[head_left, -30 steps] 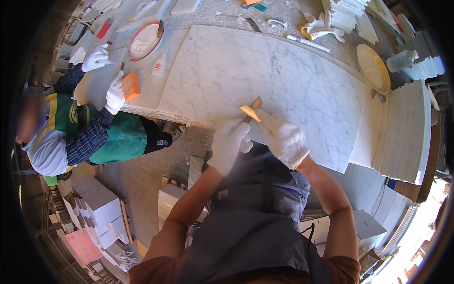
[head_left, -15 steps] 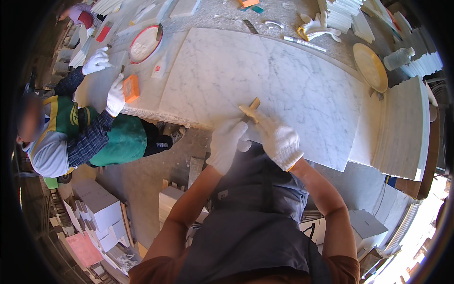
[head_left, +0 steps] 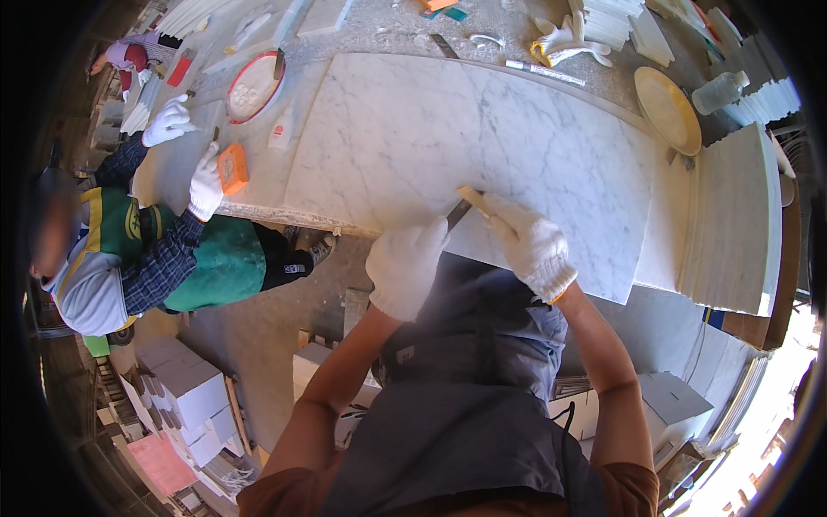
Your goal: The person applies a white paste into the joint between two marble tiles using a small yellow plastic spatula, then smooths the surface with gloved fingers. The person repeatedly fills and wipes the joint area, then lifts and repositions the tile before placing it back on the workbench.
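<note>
Both my hands wear white knit gloves and hang just over the near edge of a grey-veined white marble slab point(head_left: 413, 129). My left hand point(head_left: 405, 267) is closed on a flat, dark-grey scraper blade point(head_left: 458, 215) that points up and to the right; its handle is hidden in the glove. In my right hand point(head_left: 532, 248), the fingers pinch a narrow tan strip point(head_left: 471, 196) whose tip points up-left. The strip lies close to the tip of the blade; whether they touch, I cannot tell.
At left, a co-worker in a green apron with gloved hands holds an orange block point(head_left: 233, 169). A red-rimmed bowl of white powder point(head_left: 255, 88) and a yellow-rimmed bowl point(head_left: 668, 112) flank the slab. Stacked tiles point(head_left: 732, 224) stand right; spare gloves point(head_left: 568, 43) and a bottle point(head_left: 720, 92) lie behind.
My hands have moved apart, the right one rightward and the left slightly left. The blade and strip, crossed before, now meet only near their tips. The blade now shows its dark side.
</note>
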Action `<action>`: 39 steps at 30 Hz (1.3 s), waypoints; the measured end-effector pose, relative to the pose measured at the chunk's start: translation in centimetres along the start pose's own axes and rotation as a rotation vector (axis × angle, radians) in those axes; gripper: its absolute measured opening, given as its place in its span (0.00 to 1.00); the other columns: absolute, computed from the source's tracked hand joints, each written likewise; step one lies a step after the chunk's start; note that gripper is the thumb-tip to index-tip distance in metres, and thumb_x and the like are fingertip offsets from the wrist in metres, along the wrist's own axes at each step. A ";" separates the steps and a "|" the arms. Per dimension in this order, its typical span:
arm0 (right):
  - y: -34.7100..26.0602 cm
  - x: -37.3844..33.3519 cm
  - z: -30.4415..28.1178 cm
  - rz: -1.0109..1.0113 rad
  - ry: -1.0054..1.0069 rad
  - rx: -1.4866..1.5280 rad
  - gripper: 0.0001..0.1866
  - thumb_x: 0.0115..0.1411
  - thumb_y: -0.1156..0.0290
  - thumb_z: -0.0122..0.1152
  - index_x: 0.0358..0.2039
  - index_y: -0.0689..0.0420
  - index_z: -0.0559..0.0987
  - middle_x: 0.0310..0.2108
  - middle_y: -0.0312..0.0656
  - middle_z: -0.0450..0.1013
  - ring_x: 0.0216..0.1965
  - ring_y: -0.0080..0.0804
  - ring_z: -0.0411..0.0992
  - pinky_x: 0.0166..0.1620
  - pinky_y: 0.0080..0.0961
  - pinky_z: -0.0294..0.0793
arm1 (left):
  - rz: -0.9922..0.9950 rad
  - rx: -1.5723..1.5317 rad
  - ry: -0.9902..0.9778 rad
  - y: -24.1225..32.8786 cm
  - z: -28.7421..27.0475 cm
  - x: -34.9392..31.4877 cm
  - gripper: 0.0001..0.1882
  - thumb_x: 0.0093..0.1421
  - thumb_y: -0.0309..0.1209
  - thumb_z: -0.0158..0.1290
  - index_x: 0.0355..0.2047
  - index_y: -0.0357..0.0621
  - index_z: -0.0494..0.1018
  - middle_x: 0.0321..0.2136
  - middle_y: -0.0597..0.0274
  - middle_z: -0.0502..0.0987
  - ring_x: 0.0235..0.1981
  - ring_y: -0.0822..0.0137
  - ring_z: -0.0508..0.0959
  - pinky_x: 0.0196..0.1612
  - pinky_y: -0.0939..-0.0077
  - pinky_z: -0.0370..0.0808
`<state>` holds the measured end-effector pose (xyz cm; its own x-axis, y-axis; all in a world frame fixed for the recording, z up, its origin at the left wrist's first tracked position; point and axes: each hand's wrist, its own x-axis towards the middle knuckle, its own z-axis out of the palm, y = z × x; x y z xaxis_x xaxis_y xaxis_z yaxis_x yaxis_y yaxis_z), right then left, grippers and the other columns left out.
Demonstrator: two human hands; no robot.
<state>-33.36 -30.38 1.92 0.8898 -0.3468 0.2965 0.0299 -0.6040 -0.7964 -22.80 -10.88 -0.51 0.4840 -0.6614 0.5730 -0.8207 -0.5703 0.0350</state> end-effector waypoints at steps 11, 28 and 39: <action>1.1 -0.8 0.0 0.105 -0.077 0.066 0.18 0.71 0.68 0.64 0.60 0.55 0.84 0.39 0.49 0.84 0.36 0.42 0.83 0.41 0.33 0.82 | -0.102 -0.188 -0.002 -0.6 0.6 0.4 0.15 0.56 0.34 0.71 0.45 0.59 0.86 0.29 0.69 0.81 0.30 0.60 0.81 0.35 0.65 0.79; 1.4 0.7 -9.7 0.695 0.256 0.544 0.26 0.74 0.69 0.62 0.70 0.59 0.74 0.29 0.30 0.72 0.22 0.15 0.68 0.25 0.17 0.71 | -0.008 -0.604 -0.053 2.6 1.7 13.5 0.12 0.66 0.31 0.67 0.46 0.38 0.85 0.40 0.51 0.88 0.40 0.55 0.88 0.46 0.63 0.84; 10.9 3.1 -28.3 0.521 0.573 -0.361 0.13 0.70 0.63 0.64 0.47 0.58 0.86 0.32 0.41 0.82 0.26 0.30 0.79 0.34 0.30 0.78 | 0.423 -0.542 -0.441 15.8 10.8 33.1 0.15 0.73 0.38 0.52 0.40 0.40 0.81 0.43 0.44 0.84 0.44 0.47 0.84 0.47 0.56 0.80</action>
<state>-43.13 -58.33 9.05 0.3793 -0.8944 0.2369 -0.5526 -0.4243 -0.7173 -16.49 -47.01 10.14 0.0831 -0.9632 0.2556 -0.9390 0.0102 0.3437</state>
